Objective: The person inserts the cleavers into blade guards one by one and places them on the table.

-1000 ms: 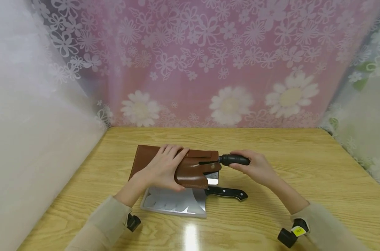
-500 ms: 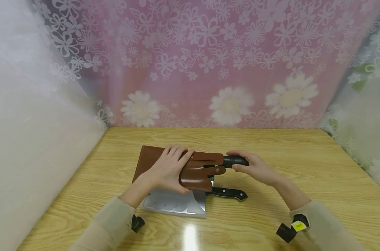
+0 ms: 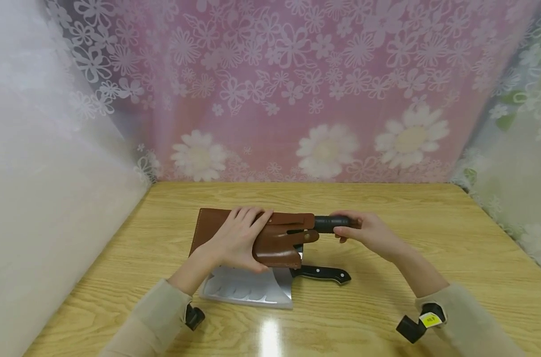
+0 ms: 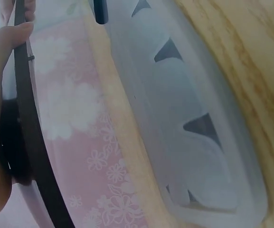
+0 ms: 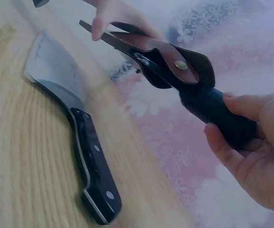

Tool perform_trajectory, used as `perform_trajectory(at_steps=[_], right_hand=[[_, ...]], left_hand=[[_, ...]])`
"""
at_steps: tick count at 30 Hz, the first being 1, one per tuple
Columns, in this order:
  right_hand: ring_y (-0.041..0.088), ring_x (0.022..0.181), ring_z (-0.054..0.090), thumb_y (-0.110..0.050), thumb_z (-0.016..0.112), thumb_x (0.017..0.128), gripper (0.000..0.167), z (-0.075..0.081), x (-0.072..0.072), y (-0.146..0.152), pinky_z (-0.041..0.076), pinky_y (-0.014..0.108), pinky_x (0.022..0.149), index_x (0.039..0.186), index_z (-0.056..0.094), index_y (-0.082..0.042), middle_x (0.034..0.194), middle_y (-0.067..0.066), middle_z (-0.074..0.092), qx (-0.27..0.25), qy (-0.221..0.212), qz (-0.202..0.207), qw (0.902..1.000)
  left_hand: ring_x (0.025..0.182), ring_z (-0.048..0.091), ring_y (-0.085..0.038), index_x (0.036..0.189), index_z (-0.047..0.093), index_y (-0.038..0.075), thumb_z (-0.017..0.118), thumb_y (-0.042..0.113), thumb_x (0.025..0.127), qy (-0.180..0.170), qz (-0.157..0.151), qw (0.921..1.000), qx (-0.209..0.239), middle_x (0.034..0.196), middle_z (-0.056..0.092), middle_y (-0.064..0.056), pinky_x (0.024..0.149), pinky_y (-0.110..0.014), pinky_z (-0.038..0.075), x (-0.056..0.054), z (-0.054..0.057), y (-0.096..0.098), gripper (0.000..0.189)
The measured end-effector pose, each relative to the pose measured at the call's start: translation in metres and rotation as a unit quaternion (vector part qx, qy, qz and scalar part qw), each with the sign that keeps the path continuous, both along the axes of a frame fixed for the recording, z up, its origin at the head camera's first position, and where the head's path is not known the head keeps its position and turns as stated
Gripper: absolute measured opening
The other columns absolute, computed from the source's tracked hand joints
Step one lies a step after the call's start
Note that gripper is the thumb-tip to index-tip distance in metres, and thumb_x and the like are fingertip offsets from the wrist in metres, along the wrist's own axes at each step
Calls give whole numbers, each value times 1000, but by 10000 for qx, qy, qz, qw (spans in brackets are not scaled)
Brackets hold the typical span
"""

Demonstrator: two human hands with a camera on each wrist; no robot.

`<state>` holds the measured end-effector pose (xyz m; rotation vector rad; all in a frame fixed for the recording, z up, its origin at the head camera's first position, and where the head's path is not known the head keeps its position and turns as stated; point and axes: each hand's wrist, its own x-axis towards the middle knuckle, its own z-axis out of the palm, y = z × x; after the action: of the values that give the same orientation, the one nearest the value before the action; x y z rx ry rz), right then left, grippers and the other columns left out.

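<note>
My left hand [image 3: 239, 238] is spread across a brown leather knife sheath [image 3: 279, 248], gripping it with the thumb at its near edge and the fingers over the far side. A cleaver sits inside the sheath; its black handle [image 3: 326, 224] sticks out to the right and a sliver of blade shows at the mouth. My right hand [image 3: 373, 233] holds that handle near its end, thumb and fingers around it in the right wrist view. The strap with a brass snap [image 5: 180, 65] lies beside the handle. Both wrist views show the sheath raised off the table.
Below the sheath, a second cleaver lies on the wooden table [image 3: 431, 218], its black riveted handle [image 3: 321, 273] pointing right. A translucent guard [image 3: 248, 292] covers its blade. Flowered curtains [image 3: 270, 99] stand behind and at the right, a white sheet [image 3: 65, 173] at the left.
The sheath has slid right over the blade, so less metal shows at its mouth and it reaches closer along the handle. My right fingers have shifted toward the handle's end.
</note>
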<state>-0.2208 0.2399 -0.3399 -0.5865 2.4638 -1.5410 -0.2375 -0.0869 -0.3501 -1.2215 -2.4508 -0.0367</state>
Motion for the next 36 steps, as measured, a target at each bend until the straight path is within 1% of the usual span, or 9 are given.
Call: perform_trajectory(at_steps=[5, 7, 12, 18, 21, 25, 28, 32, 36], right_hand=[[28, 81, 61, -21, 61, 90, 44, -3, 1, -11, 51, 32, 73, 126, 51, 1, 94, 17, 61, -280, 198, -8, 9994], [27, 80, 60, -19, 60, 90, 43, -5, 0, -14, 51, 31, 72, 126, 51, 2, 95, 19, 60, -384, 203, 35, 9991], [24, 80, 60, -18, 59, 91, 41, -6, -1, -19, 51, 32, 72, 126, 51, 2, 99, 19, 59, -483, 190, 175, 9985], [24, 80, 60, -18, 59, 91, 41, -9, -3, -25, 51, 33, 72, 126, 52, 2, 104, 17, 59, -631, 277, 211, 9974], [24, 80, 59, -17, 59, 91, 41, -10, -3, -26, 51, 33, 73, 126, 52, 2, 105, 17, 59, -673, 291, 262, 9970], [24, 80, 59, -16, 58, 92, 42, -9, -4, -26, 51, 33, 73, 128, 49, 4, 106, 18, 58, -626, 263, 348, 9971], [25, 79, 59, -16, 57, 92, 44, -8, -5, -25, 51, 32, 73, 129, 48, 5, 105, 17, 58, -443, 293, 359, 9979], [28, 78, 59, -19, 59, 91, 46, -6, -8, -24, 50, 33, 73, 129, 48, 4, 99, 15, 59, -220, 236, 188, 9993], [27, 81, 60, -20, 60, 90, 44, -5, -13, -24, 50, 34, 74, 127, 51, 3, 97, 20, 60, -254, 158, -24, 9995]], left_hand=[[115, 42, -28, 143, 31, 6, 66, 71, 55, 132, -114, 9998, 69, 128, 43, -14, 95, -47, 31, -1, -2, 5, 115], [115, 42, -28, 143, 31, 6, 65, 71, 55, 146, -127, 9998, 69, 128, 43, -14, 95, -47, 31, 0, -3, 7, 115], [114, 42, -28, 143, 31, 6, 65, 71, 55, 180, -110, 9997, 102, 127, 43, -14, 94, -47, 31, 1, -6, 9, 115], [114, 42, -27, 143, 31, 6, 64, 72, 55, 240, -29, 9997, 72, 127, 43, -13, 94, -47, 31, 1, -6, 10, 115], [114, 42, -28, 142, 32, 6, 64, 73, 55, 204, -18, 9998, 59, 126, 44, -13, 94, -47, 31, 1, -7, 10, 115], [115, 42, -28, 143, 31, 6, 64, 73, 55, 127, 20, 9999, -11, 127, 44, -14, 95, -47, 31, 1, -8, 8, 116], [116, 41, -28, 144, 29, 7, 64, 73, 55, 130, 66, 9999, -39, 129, 43, -14, 96, -47, 31, 1, -8, 8, 116], [117, 41, -28, 144, 30, 6, 64, 73, 56, 113, 55, 9999, -16, 130, 42, -14, 97, -47, 30, -1, -6, 8, 115], [117, 41, -29, 144, 30, 6, 63, 73, 57, 15, 113, 9999, -59, 131, 42, -15, 97, -48, 30, -7, -4, 6, 115]])
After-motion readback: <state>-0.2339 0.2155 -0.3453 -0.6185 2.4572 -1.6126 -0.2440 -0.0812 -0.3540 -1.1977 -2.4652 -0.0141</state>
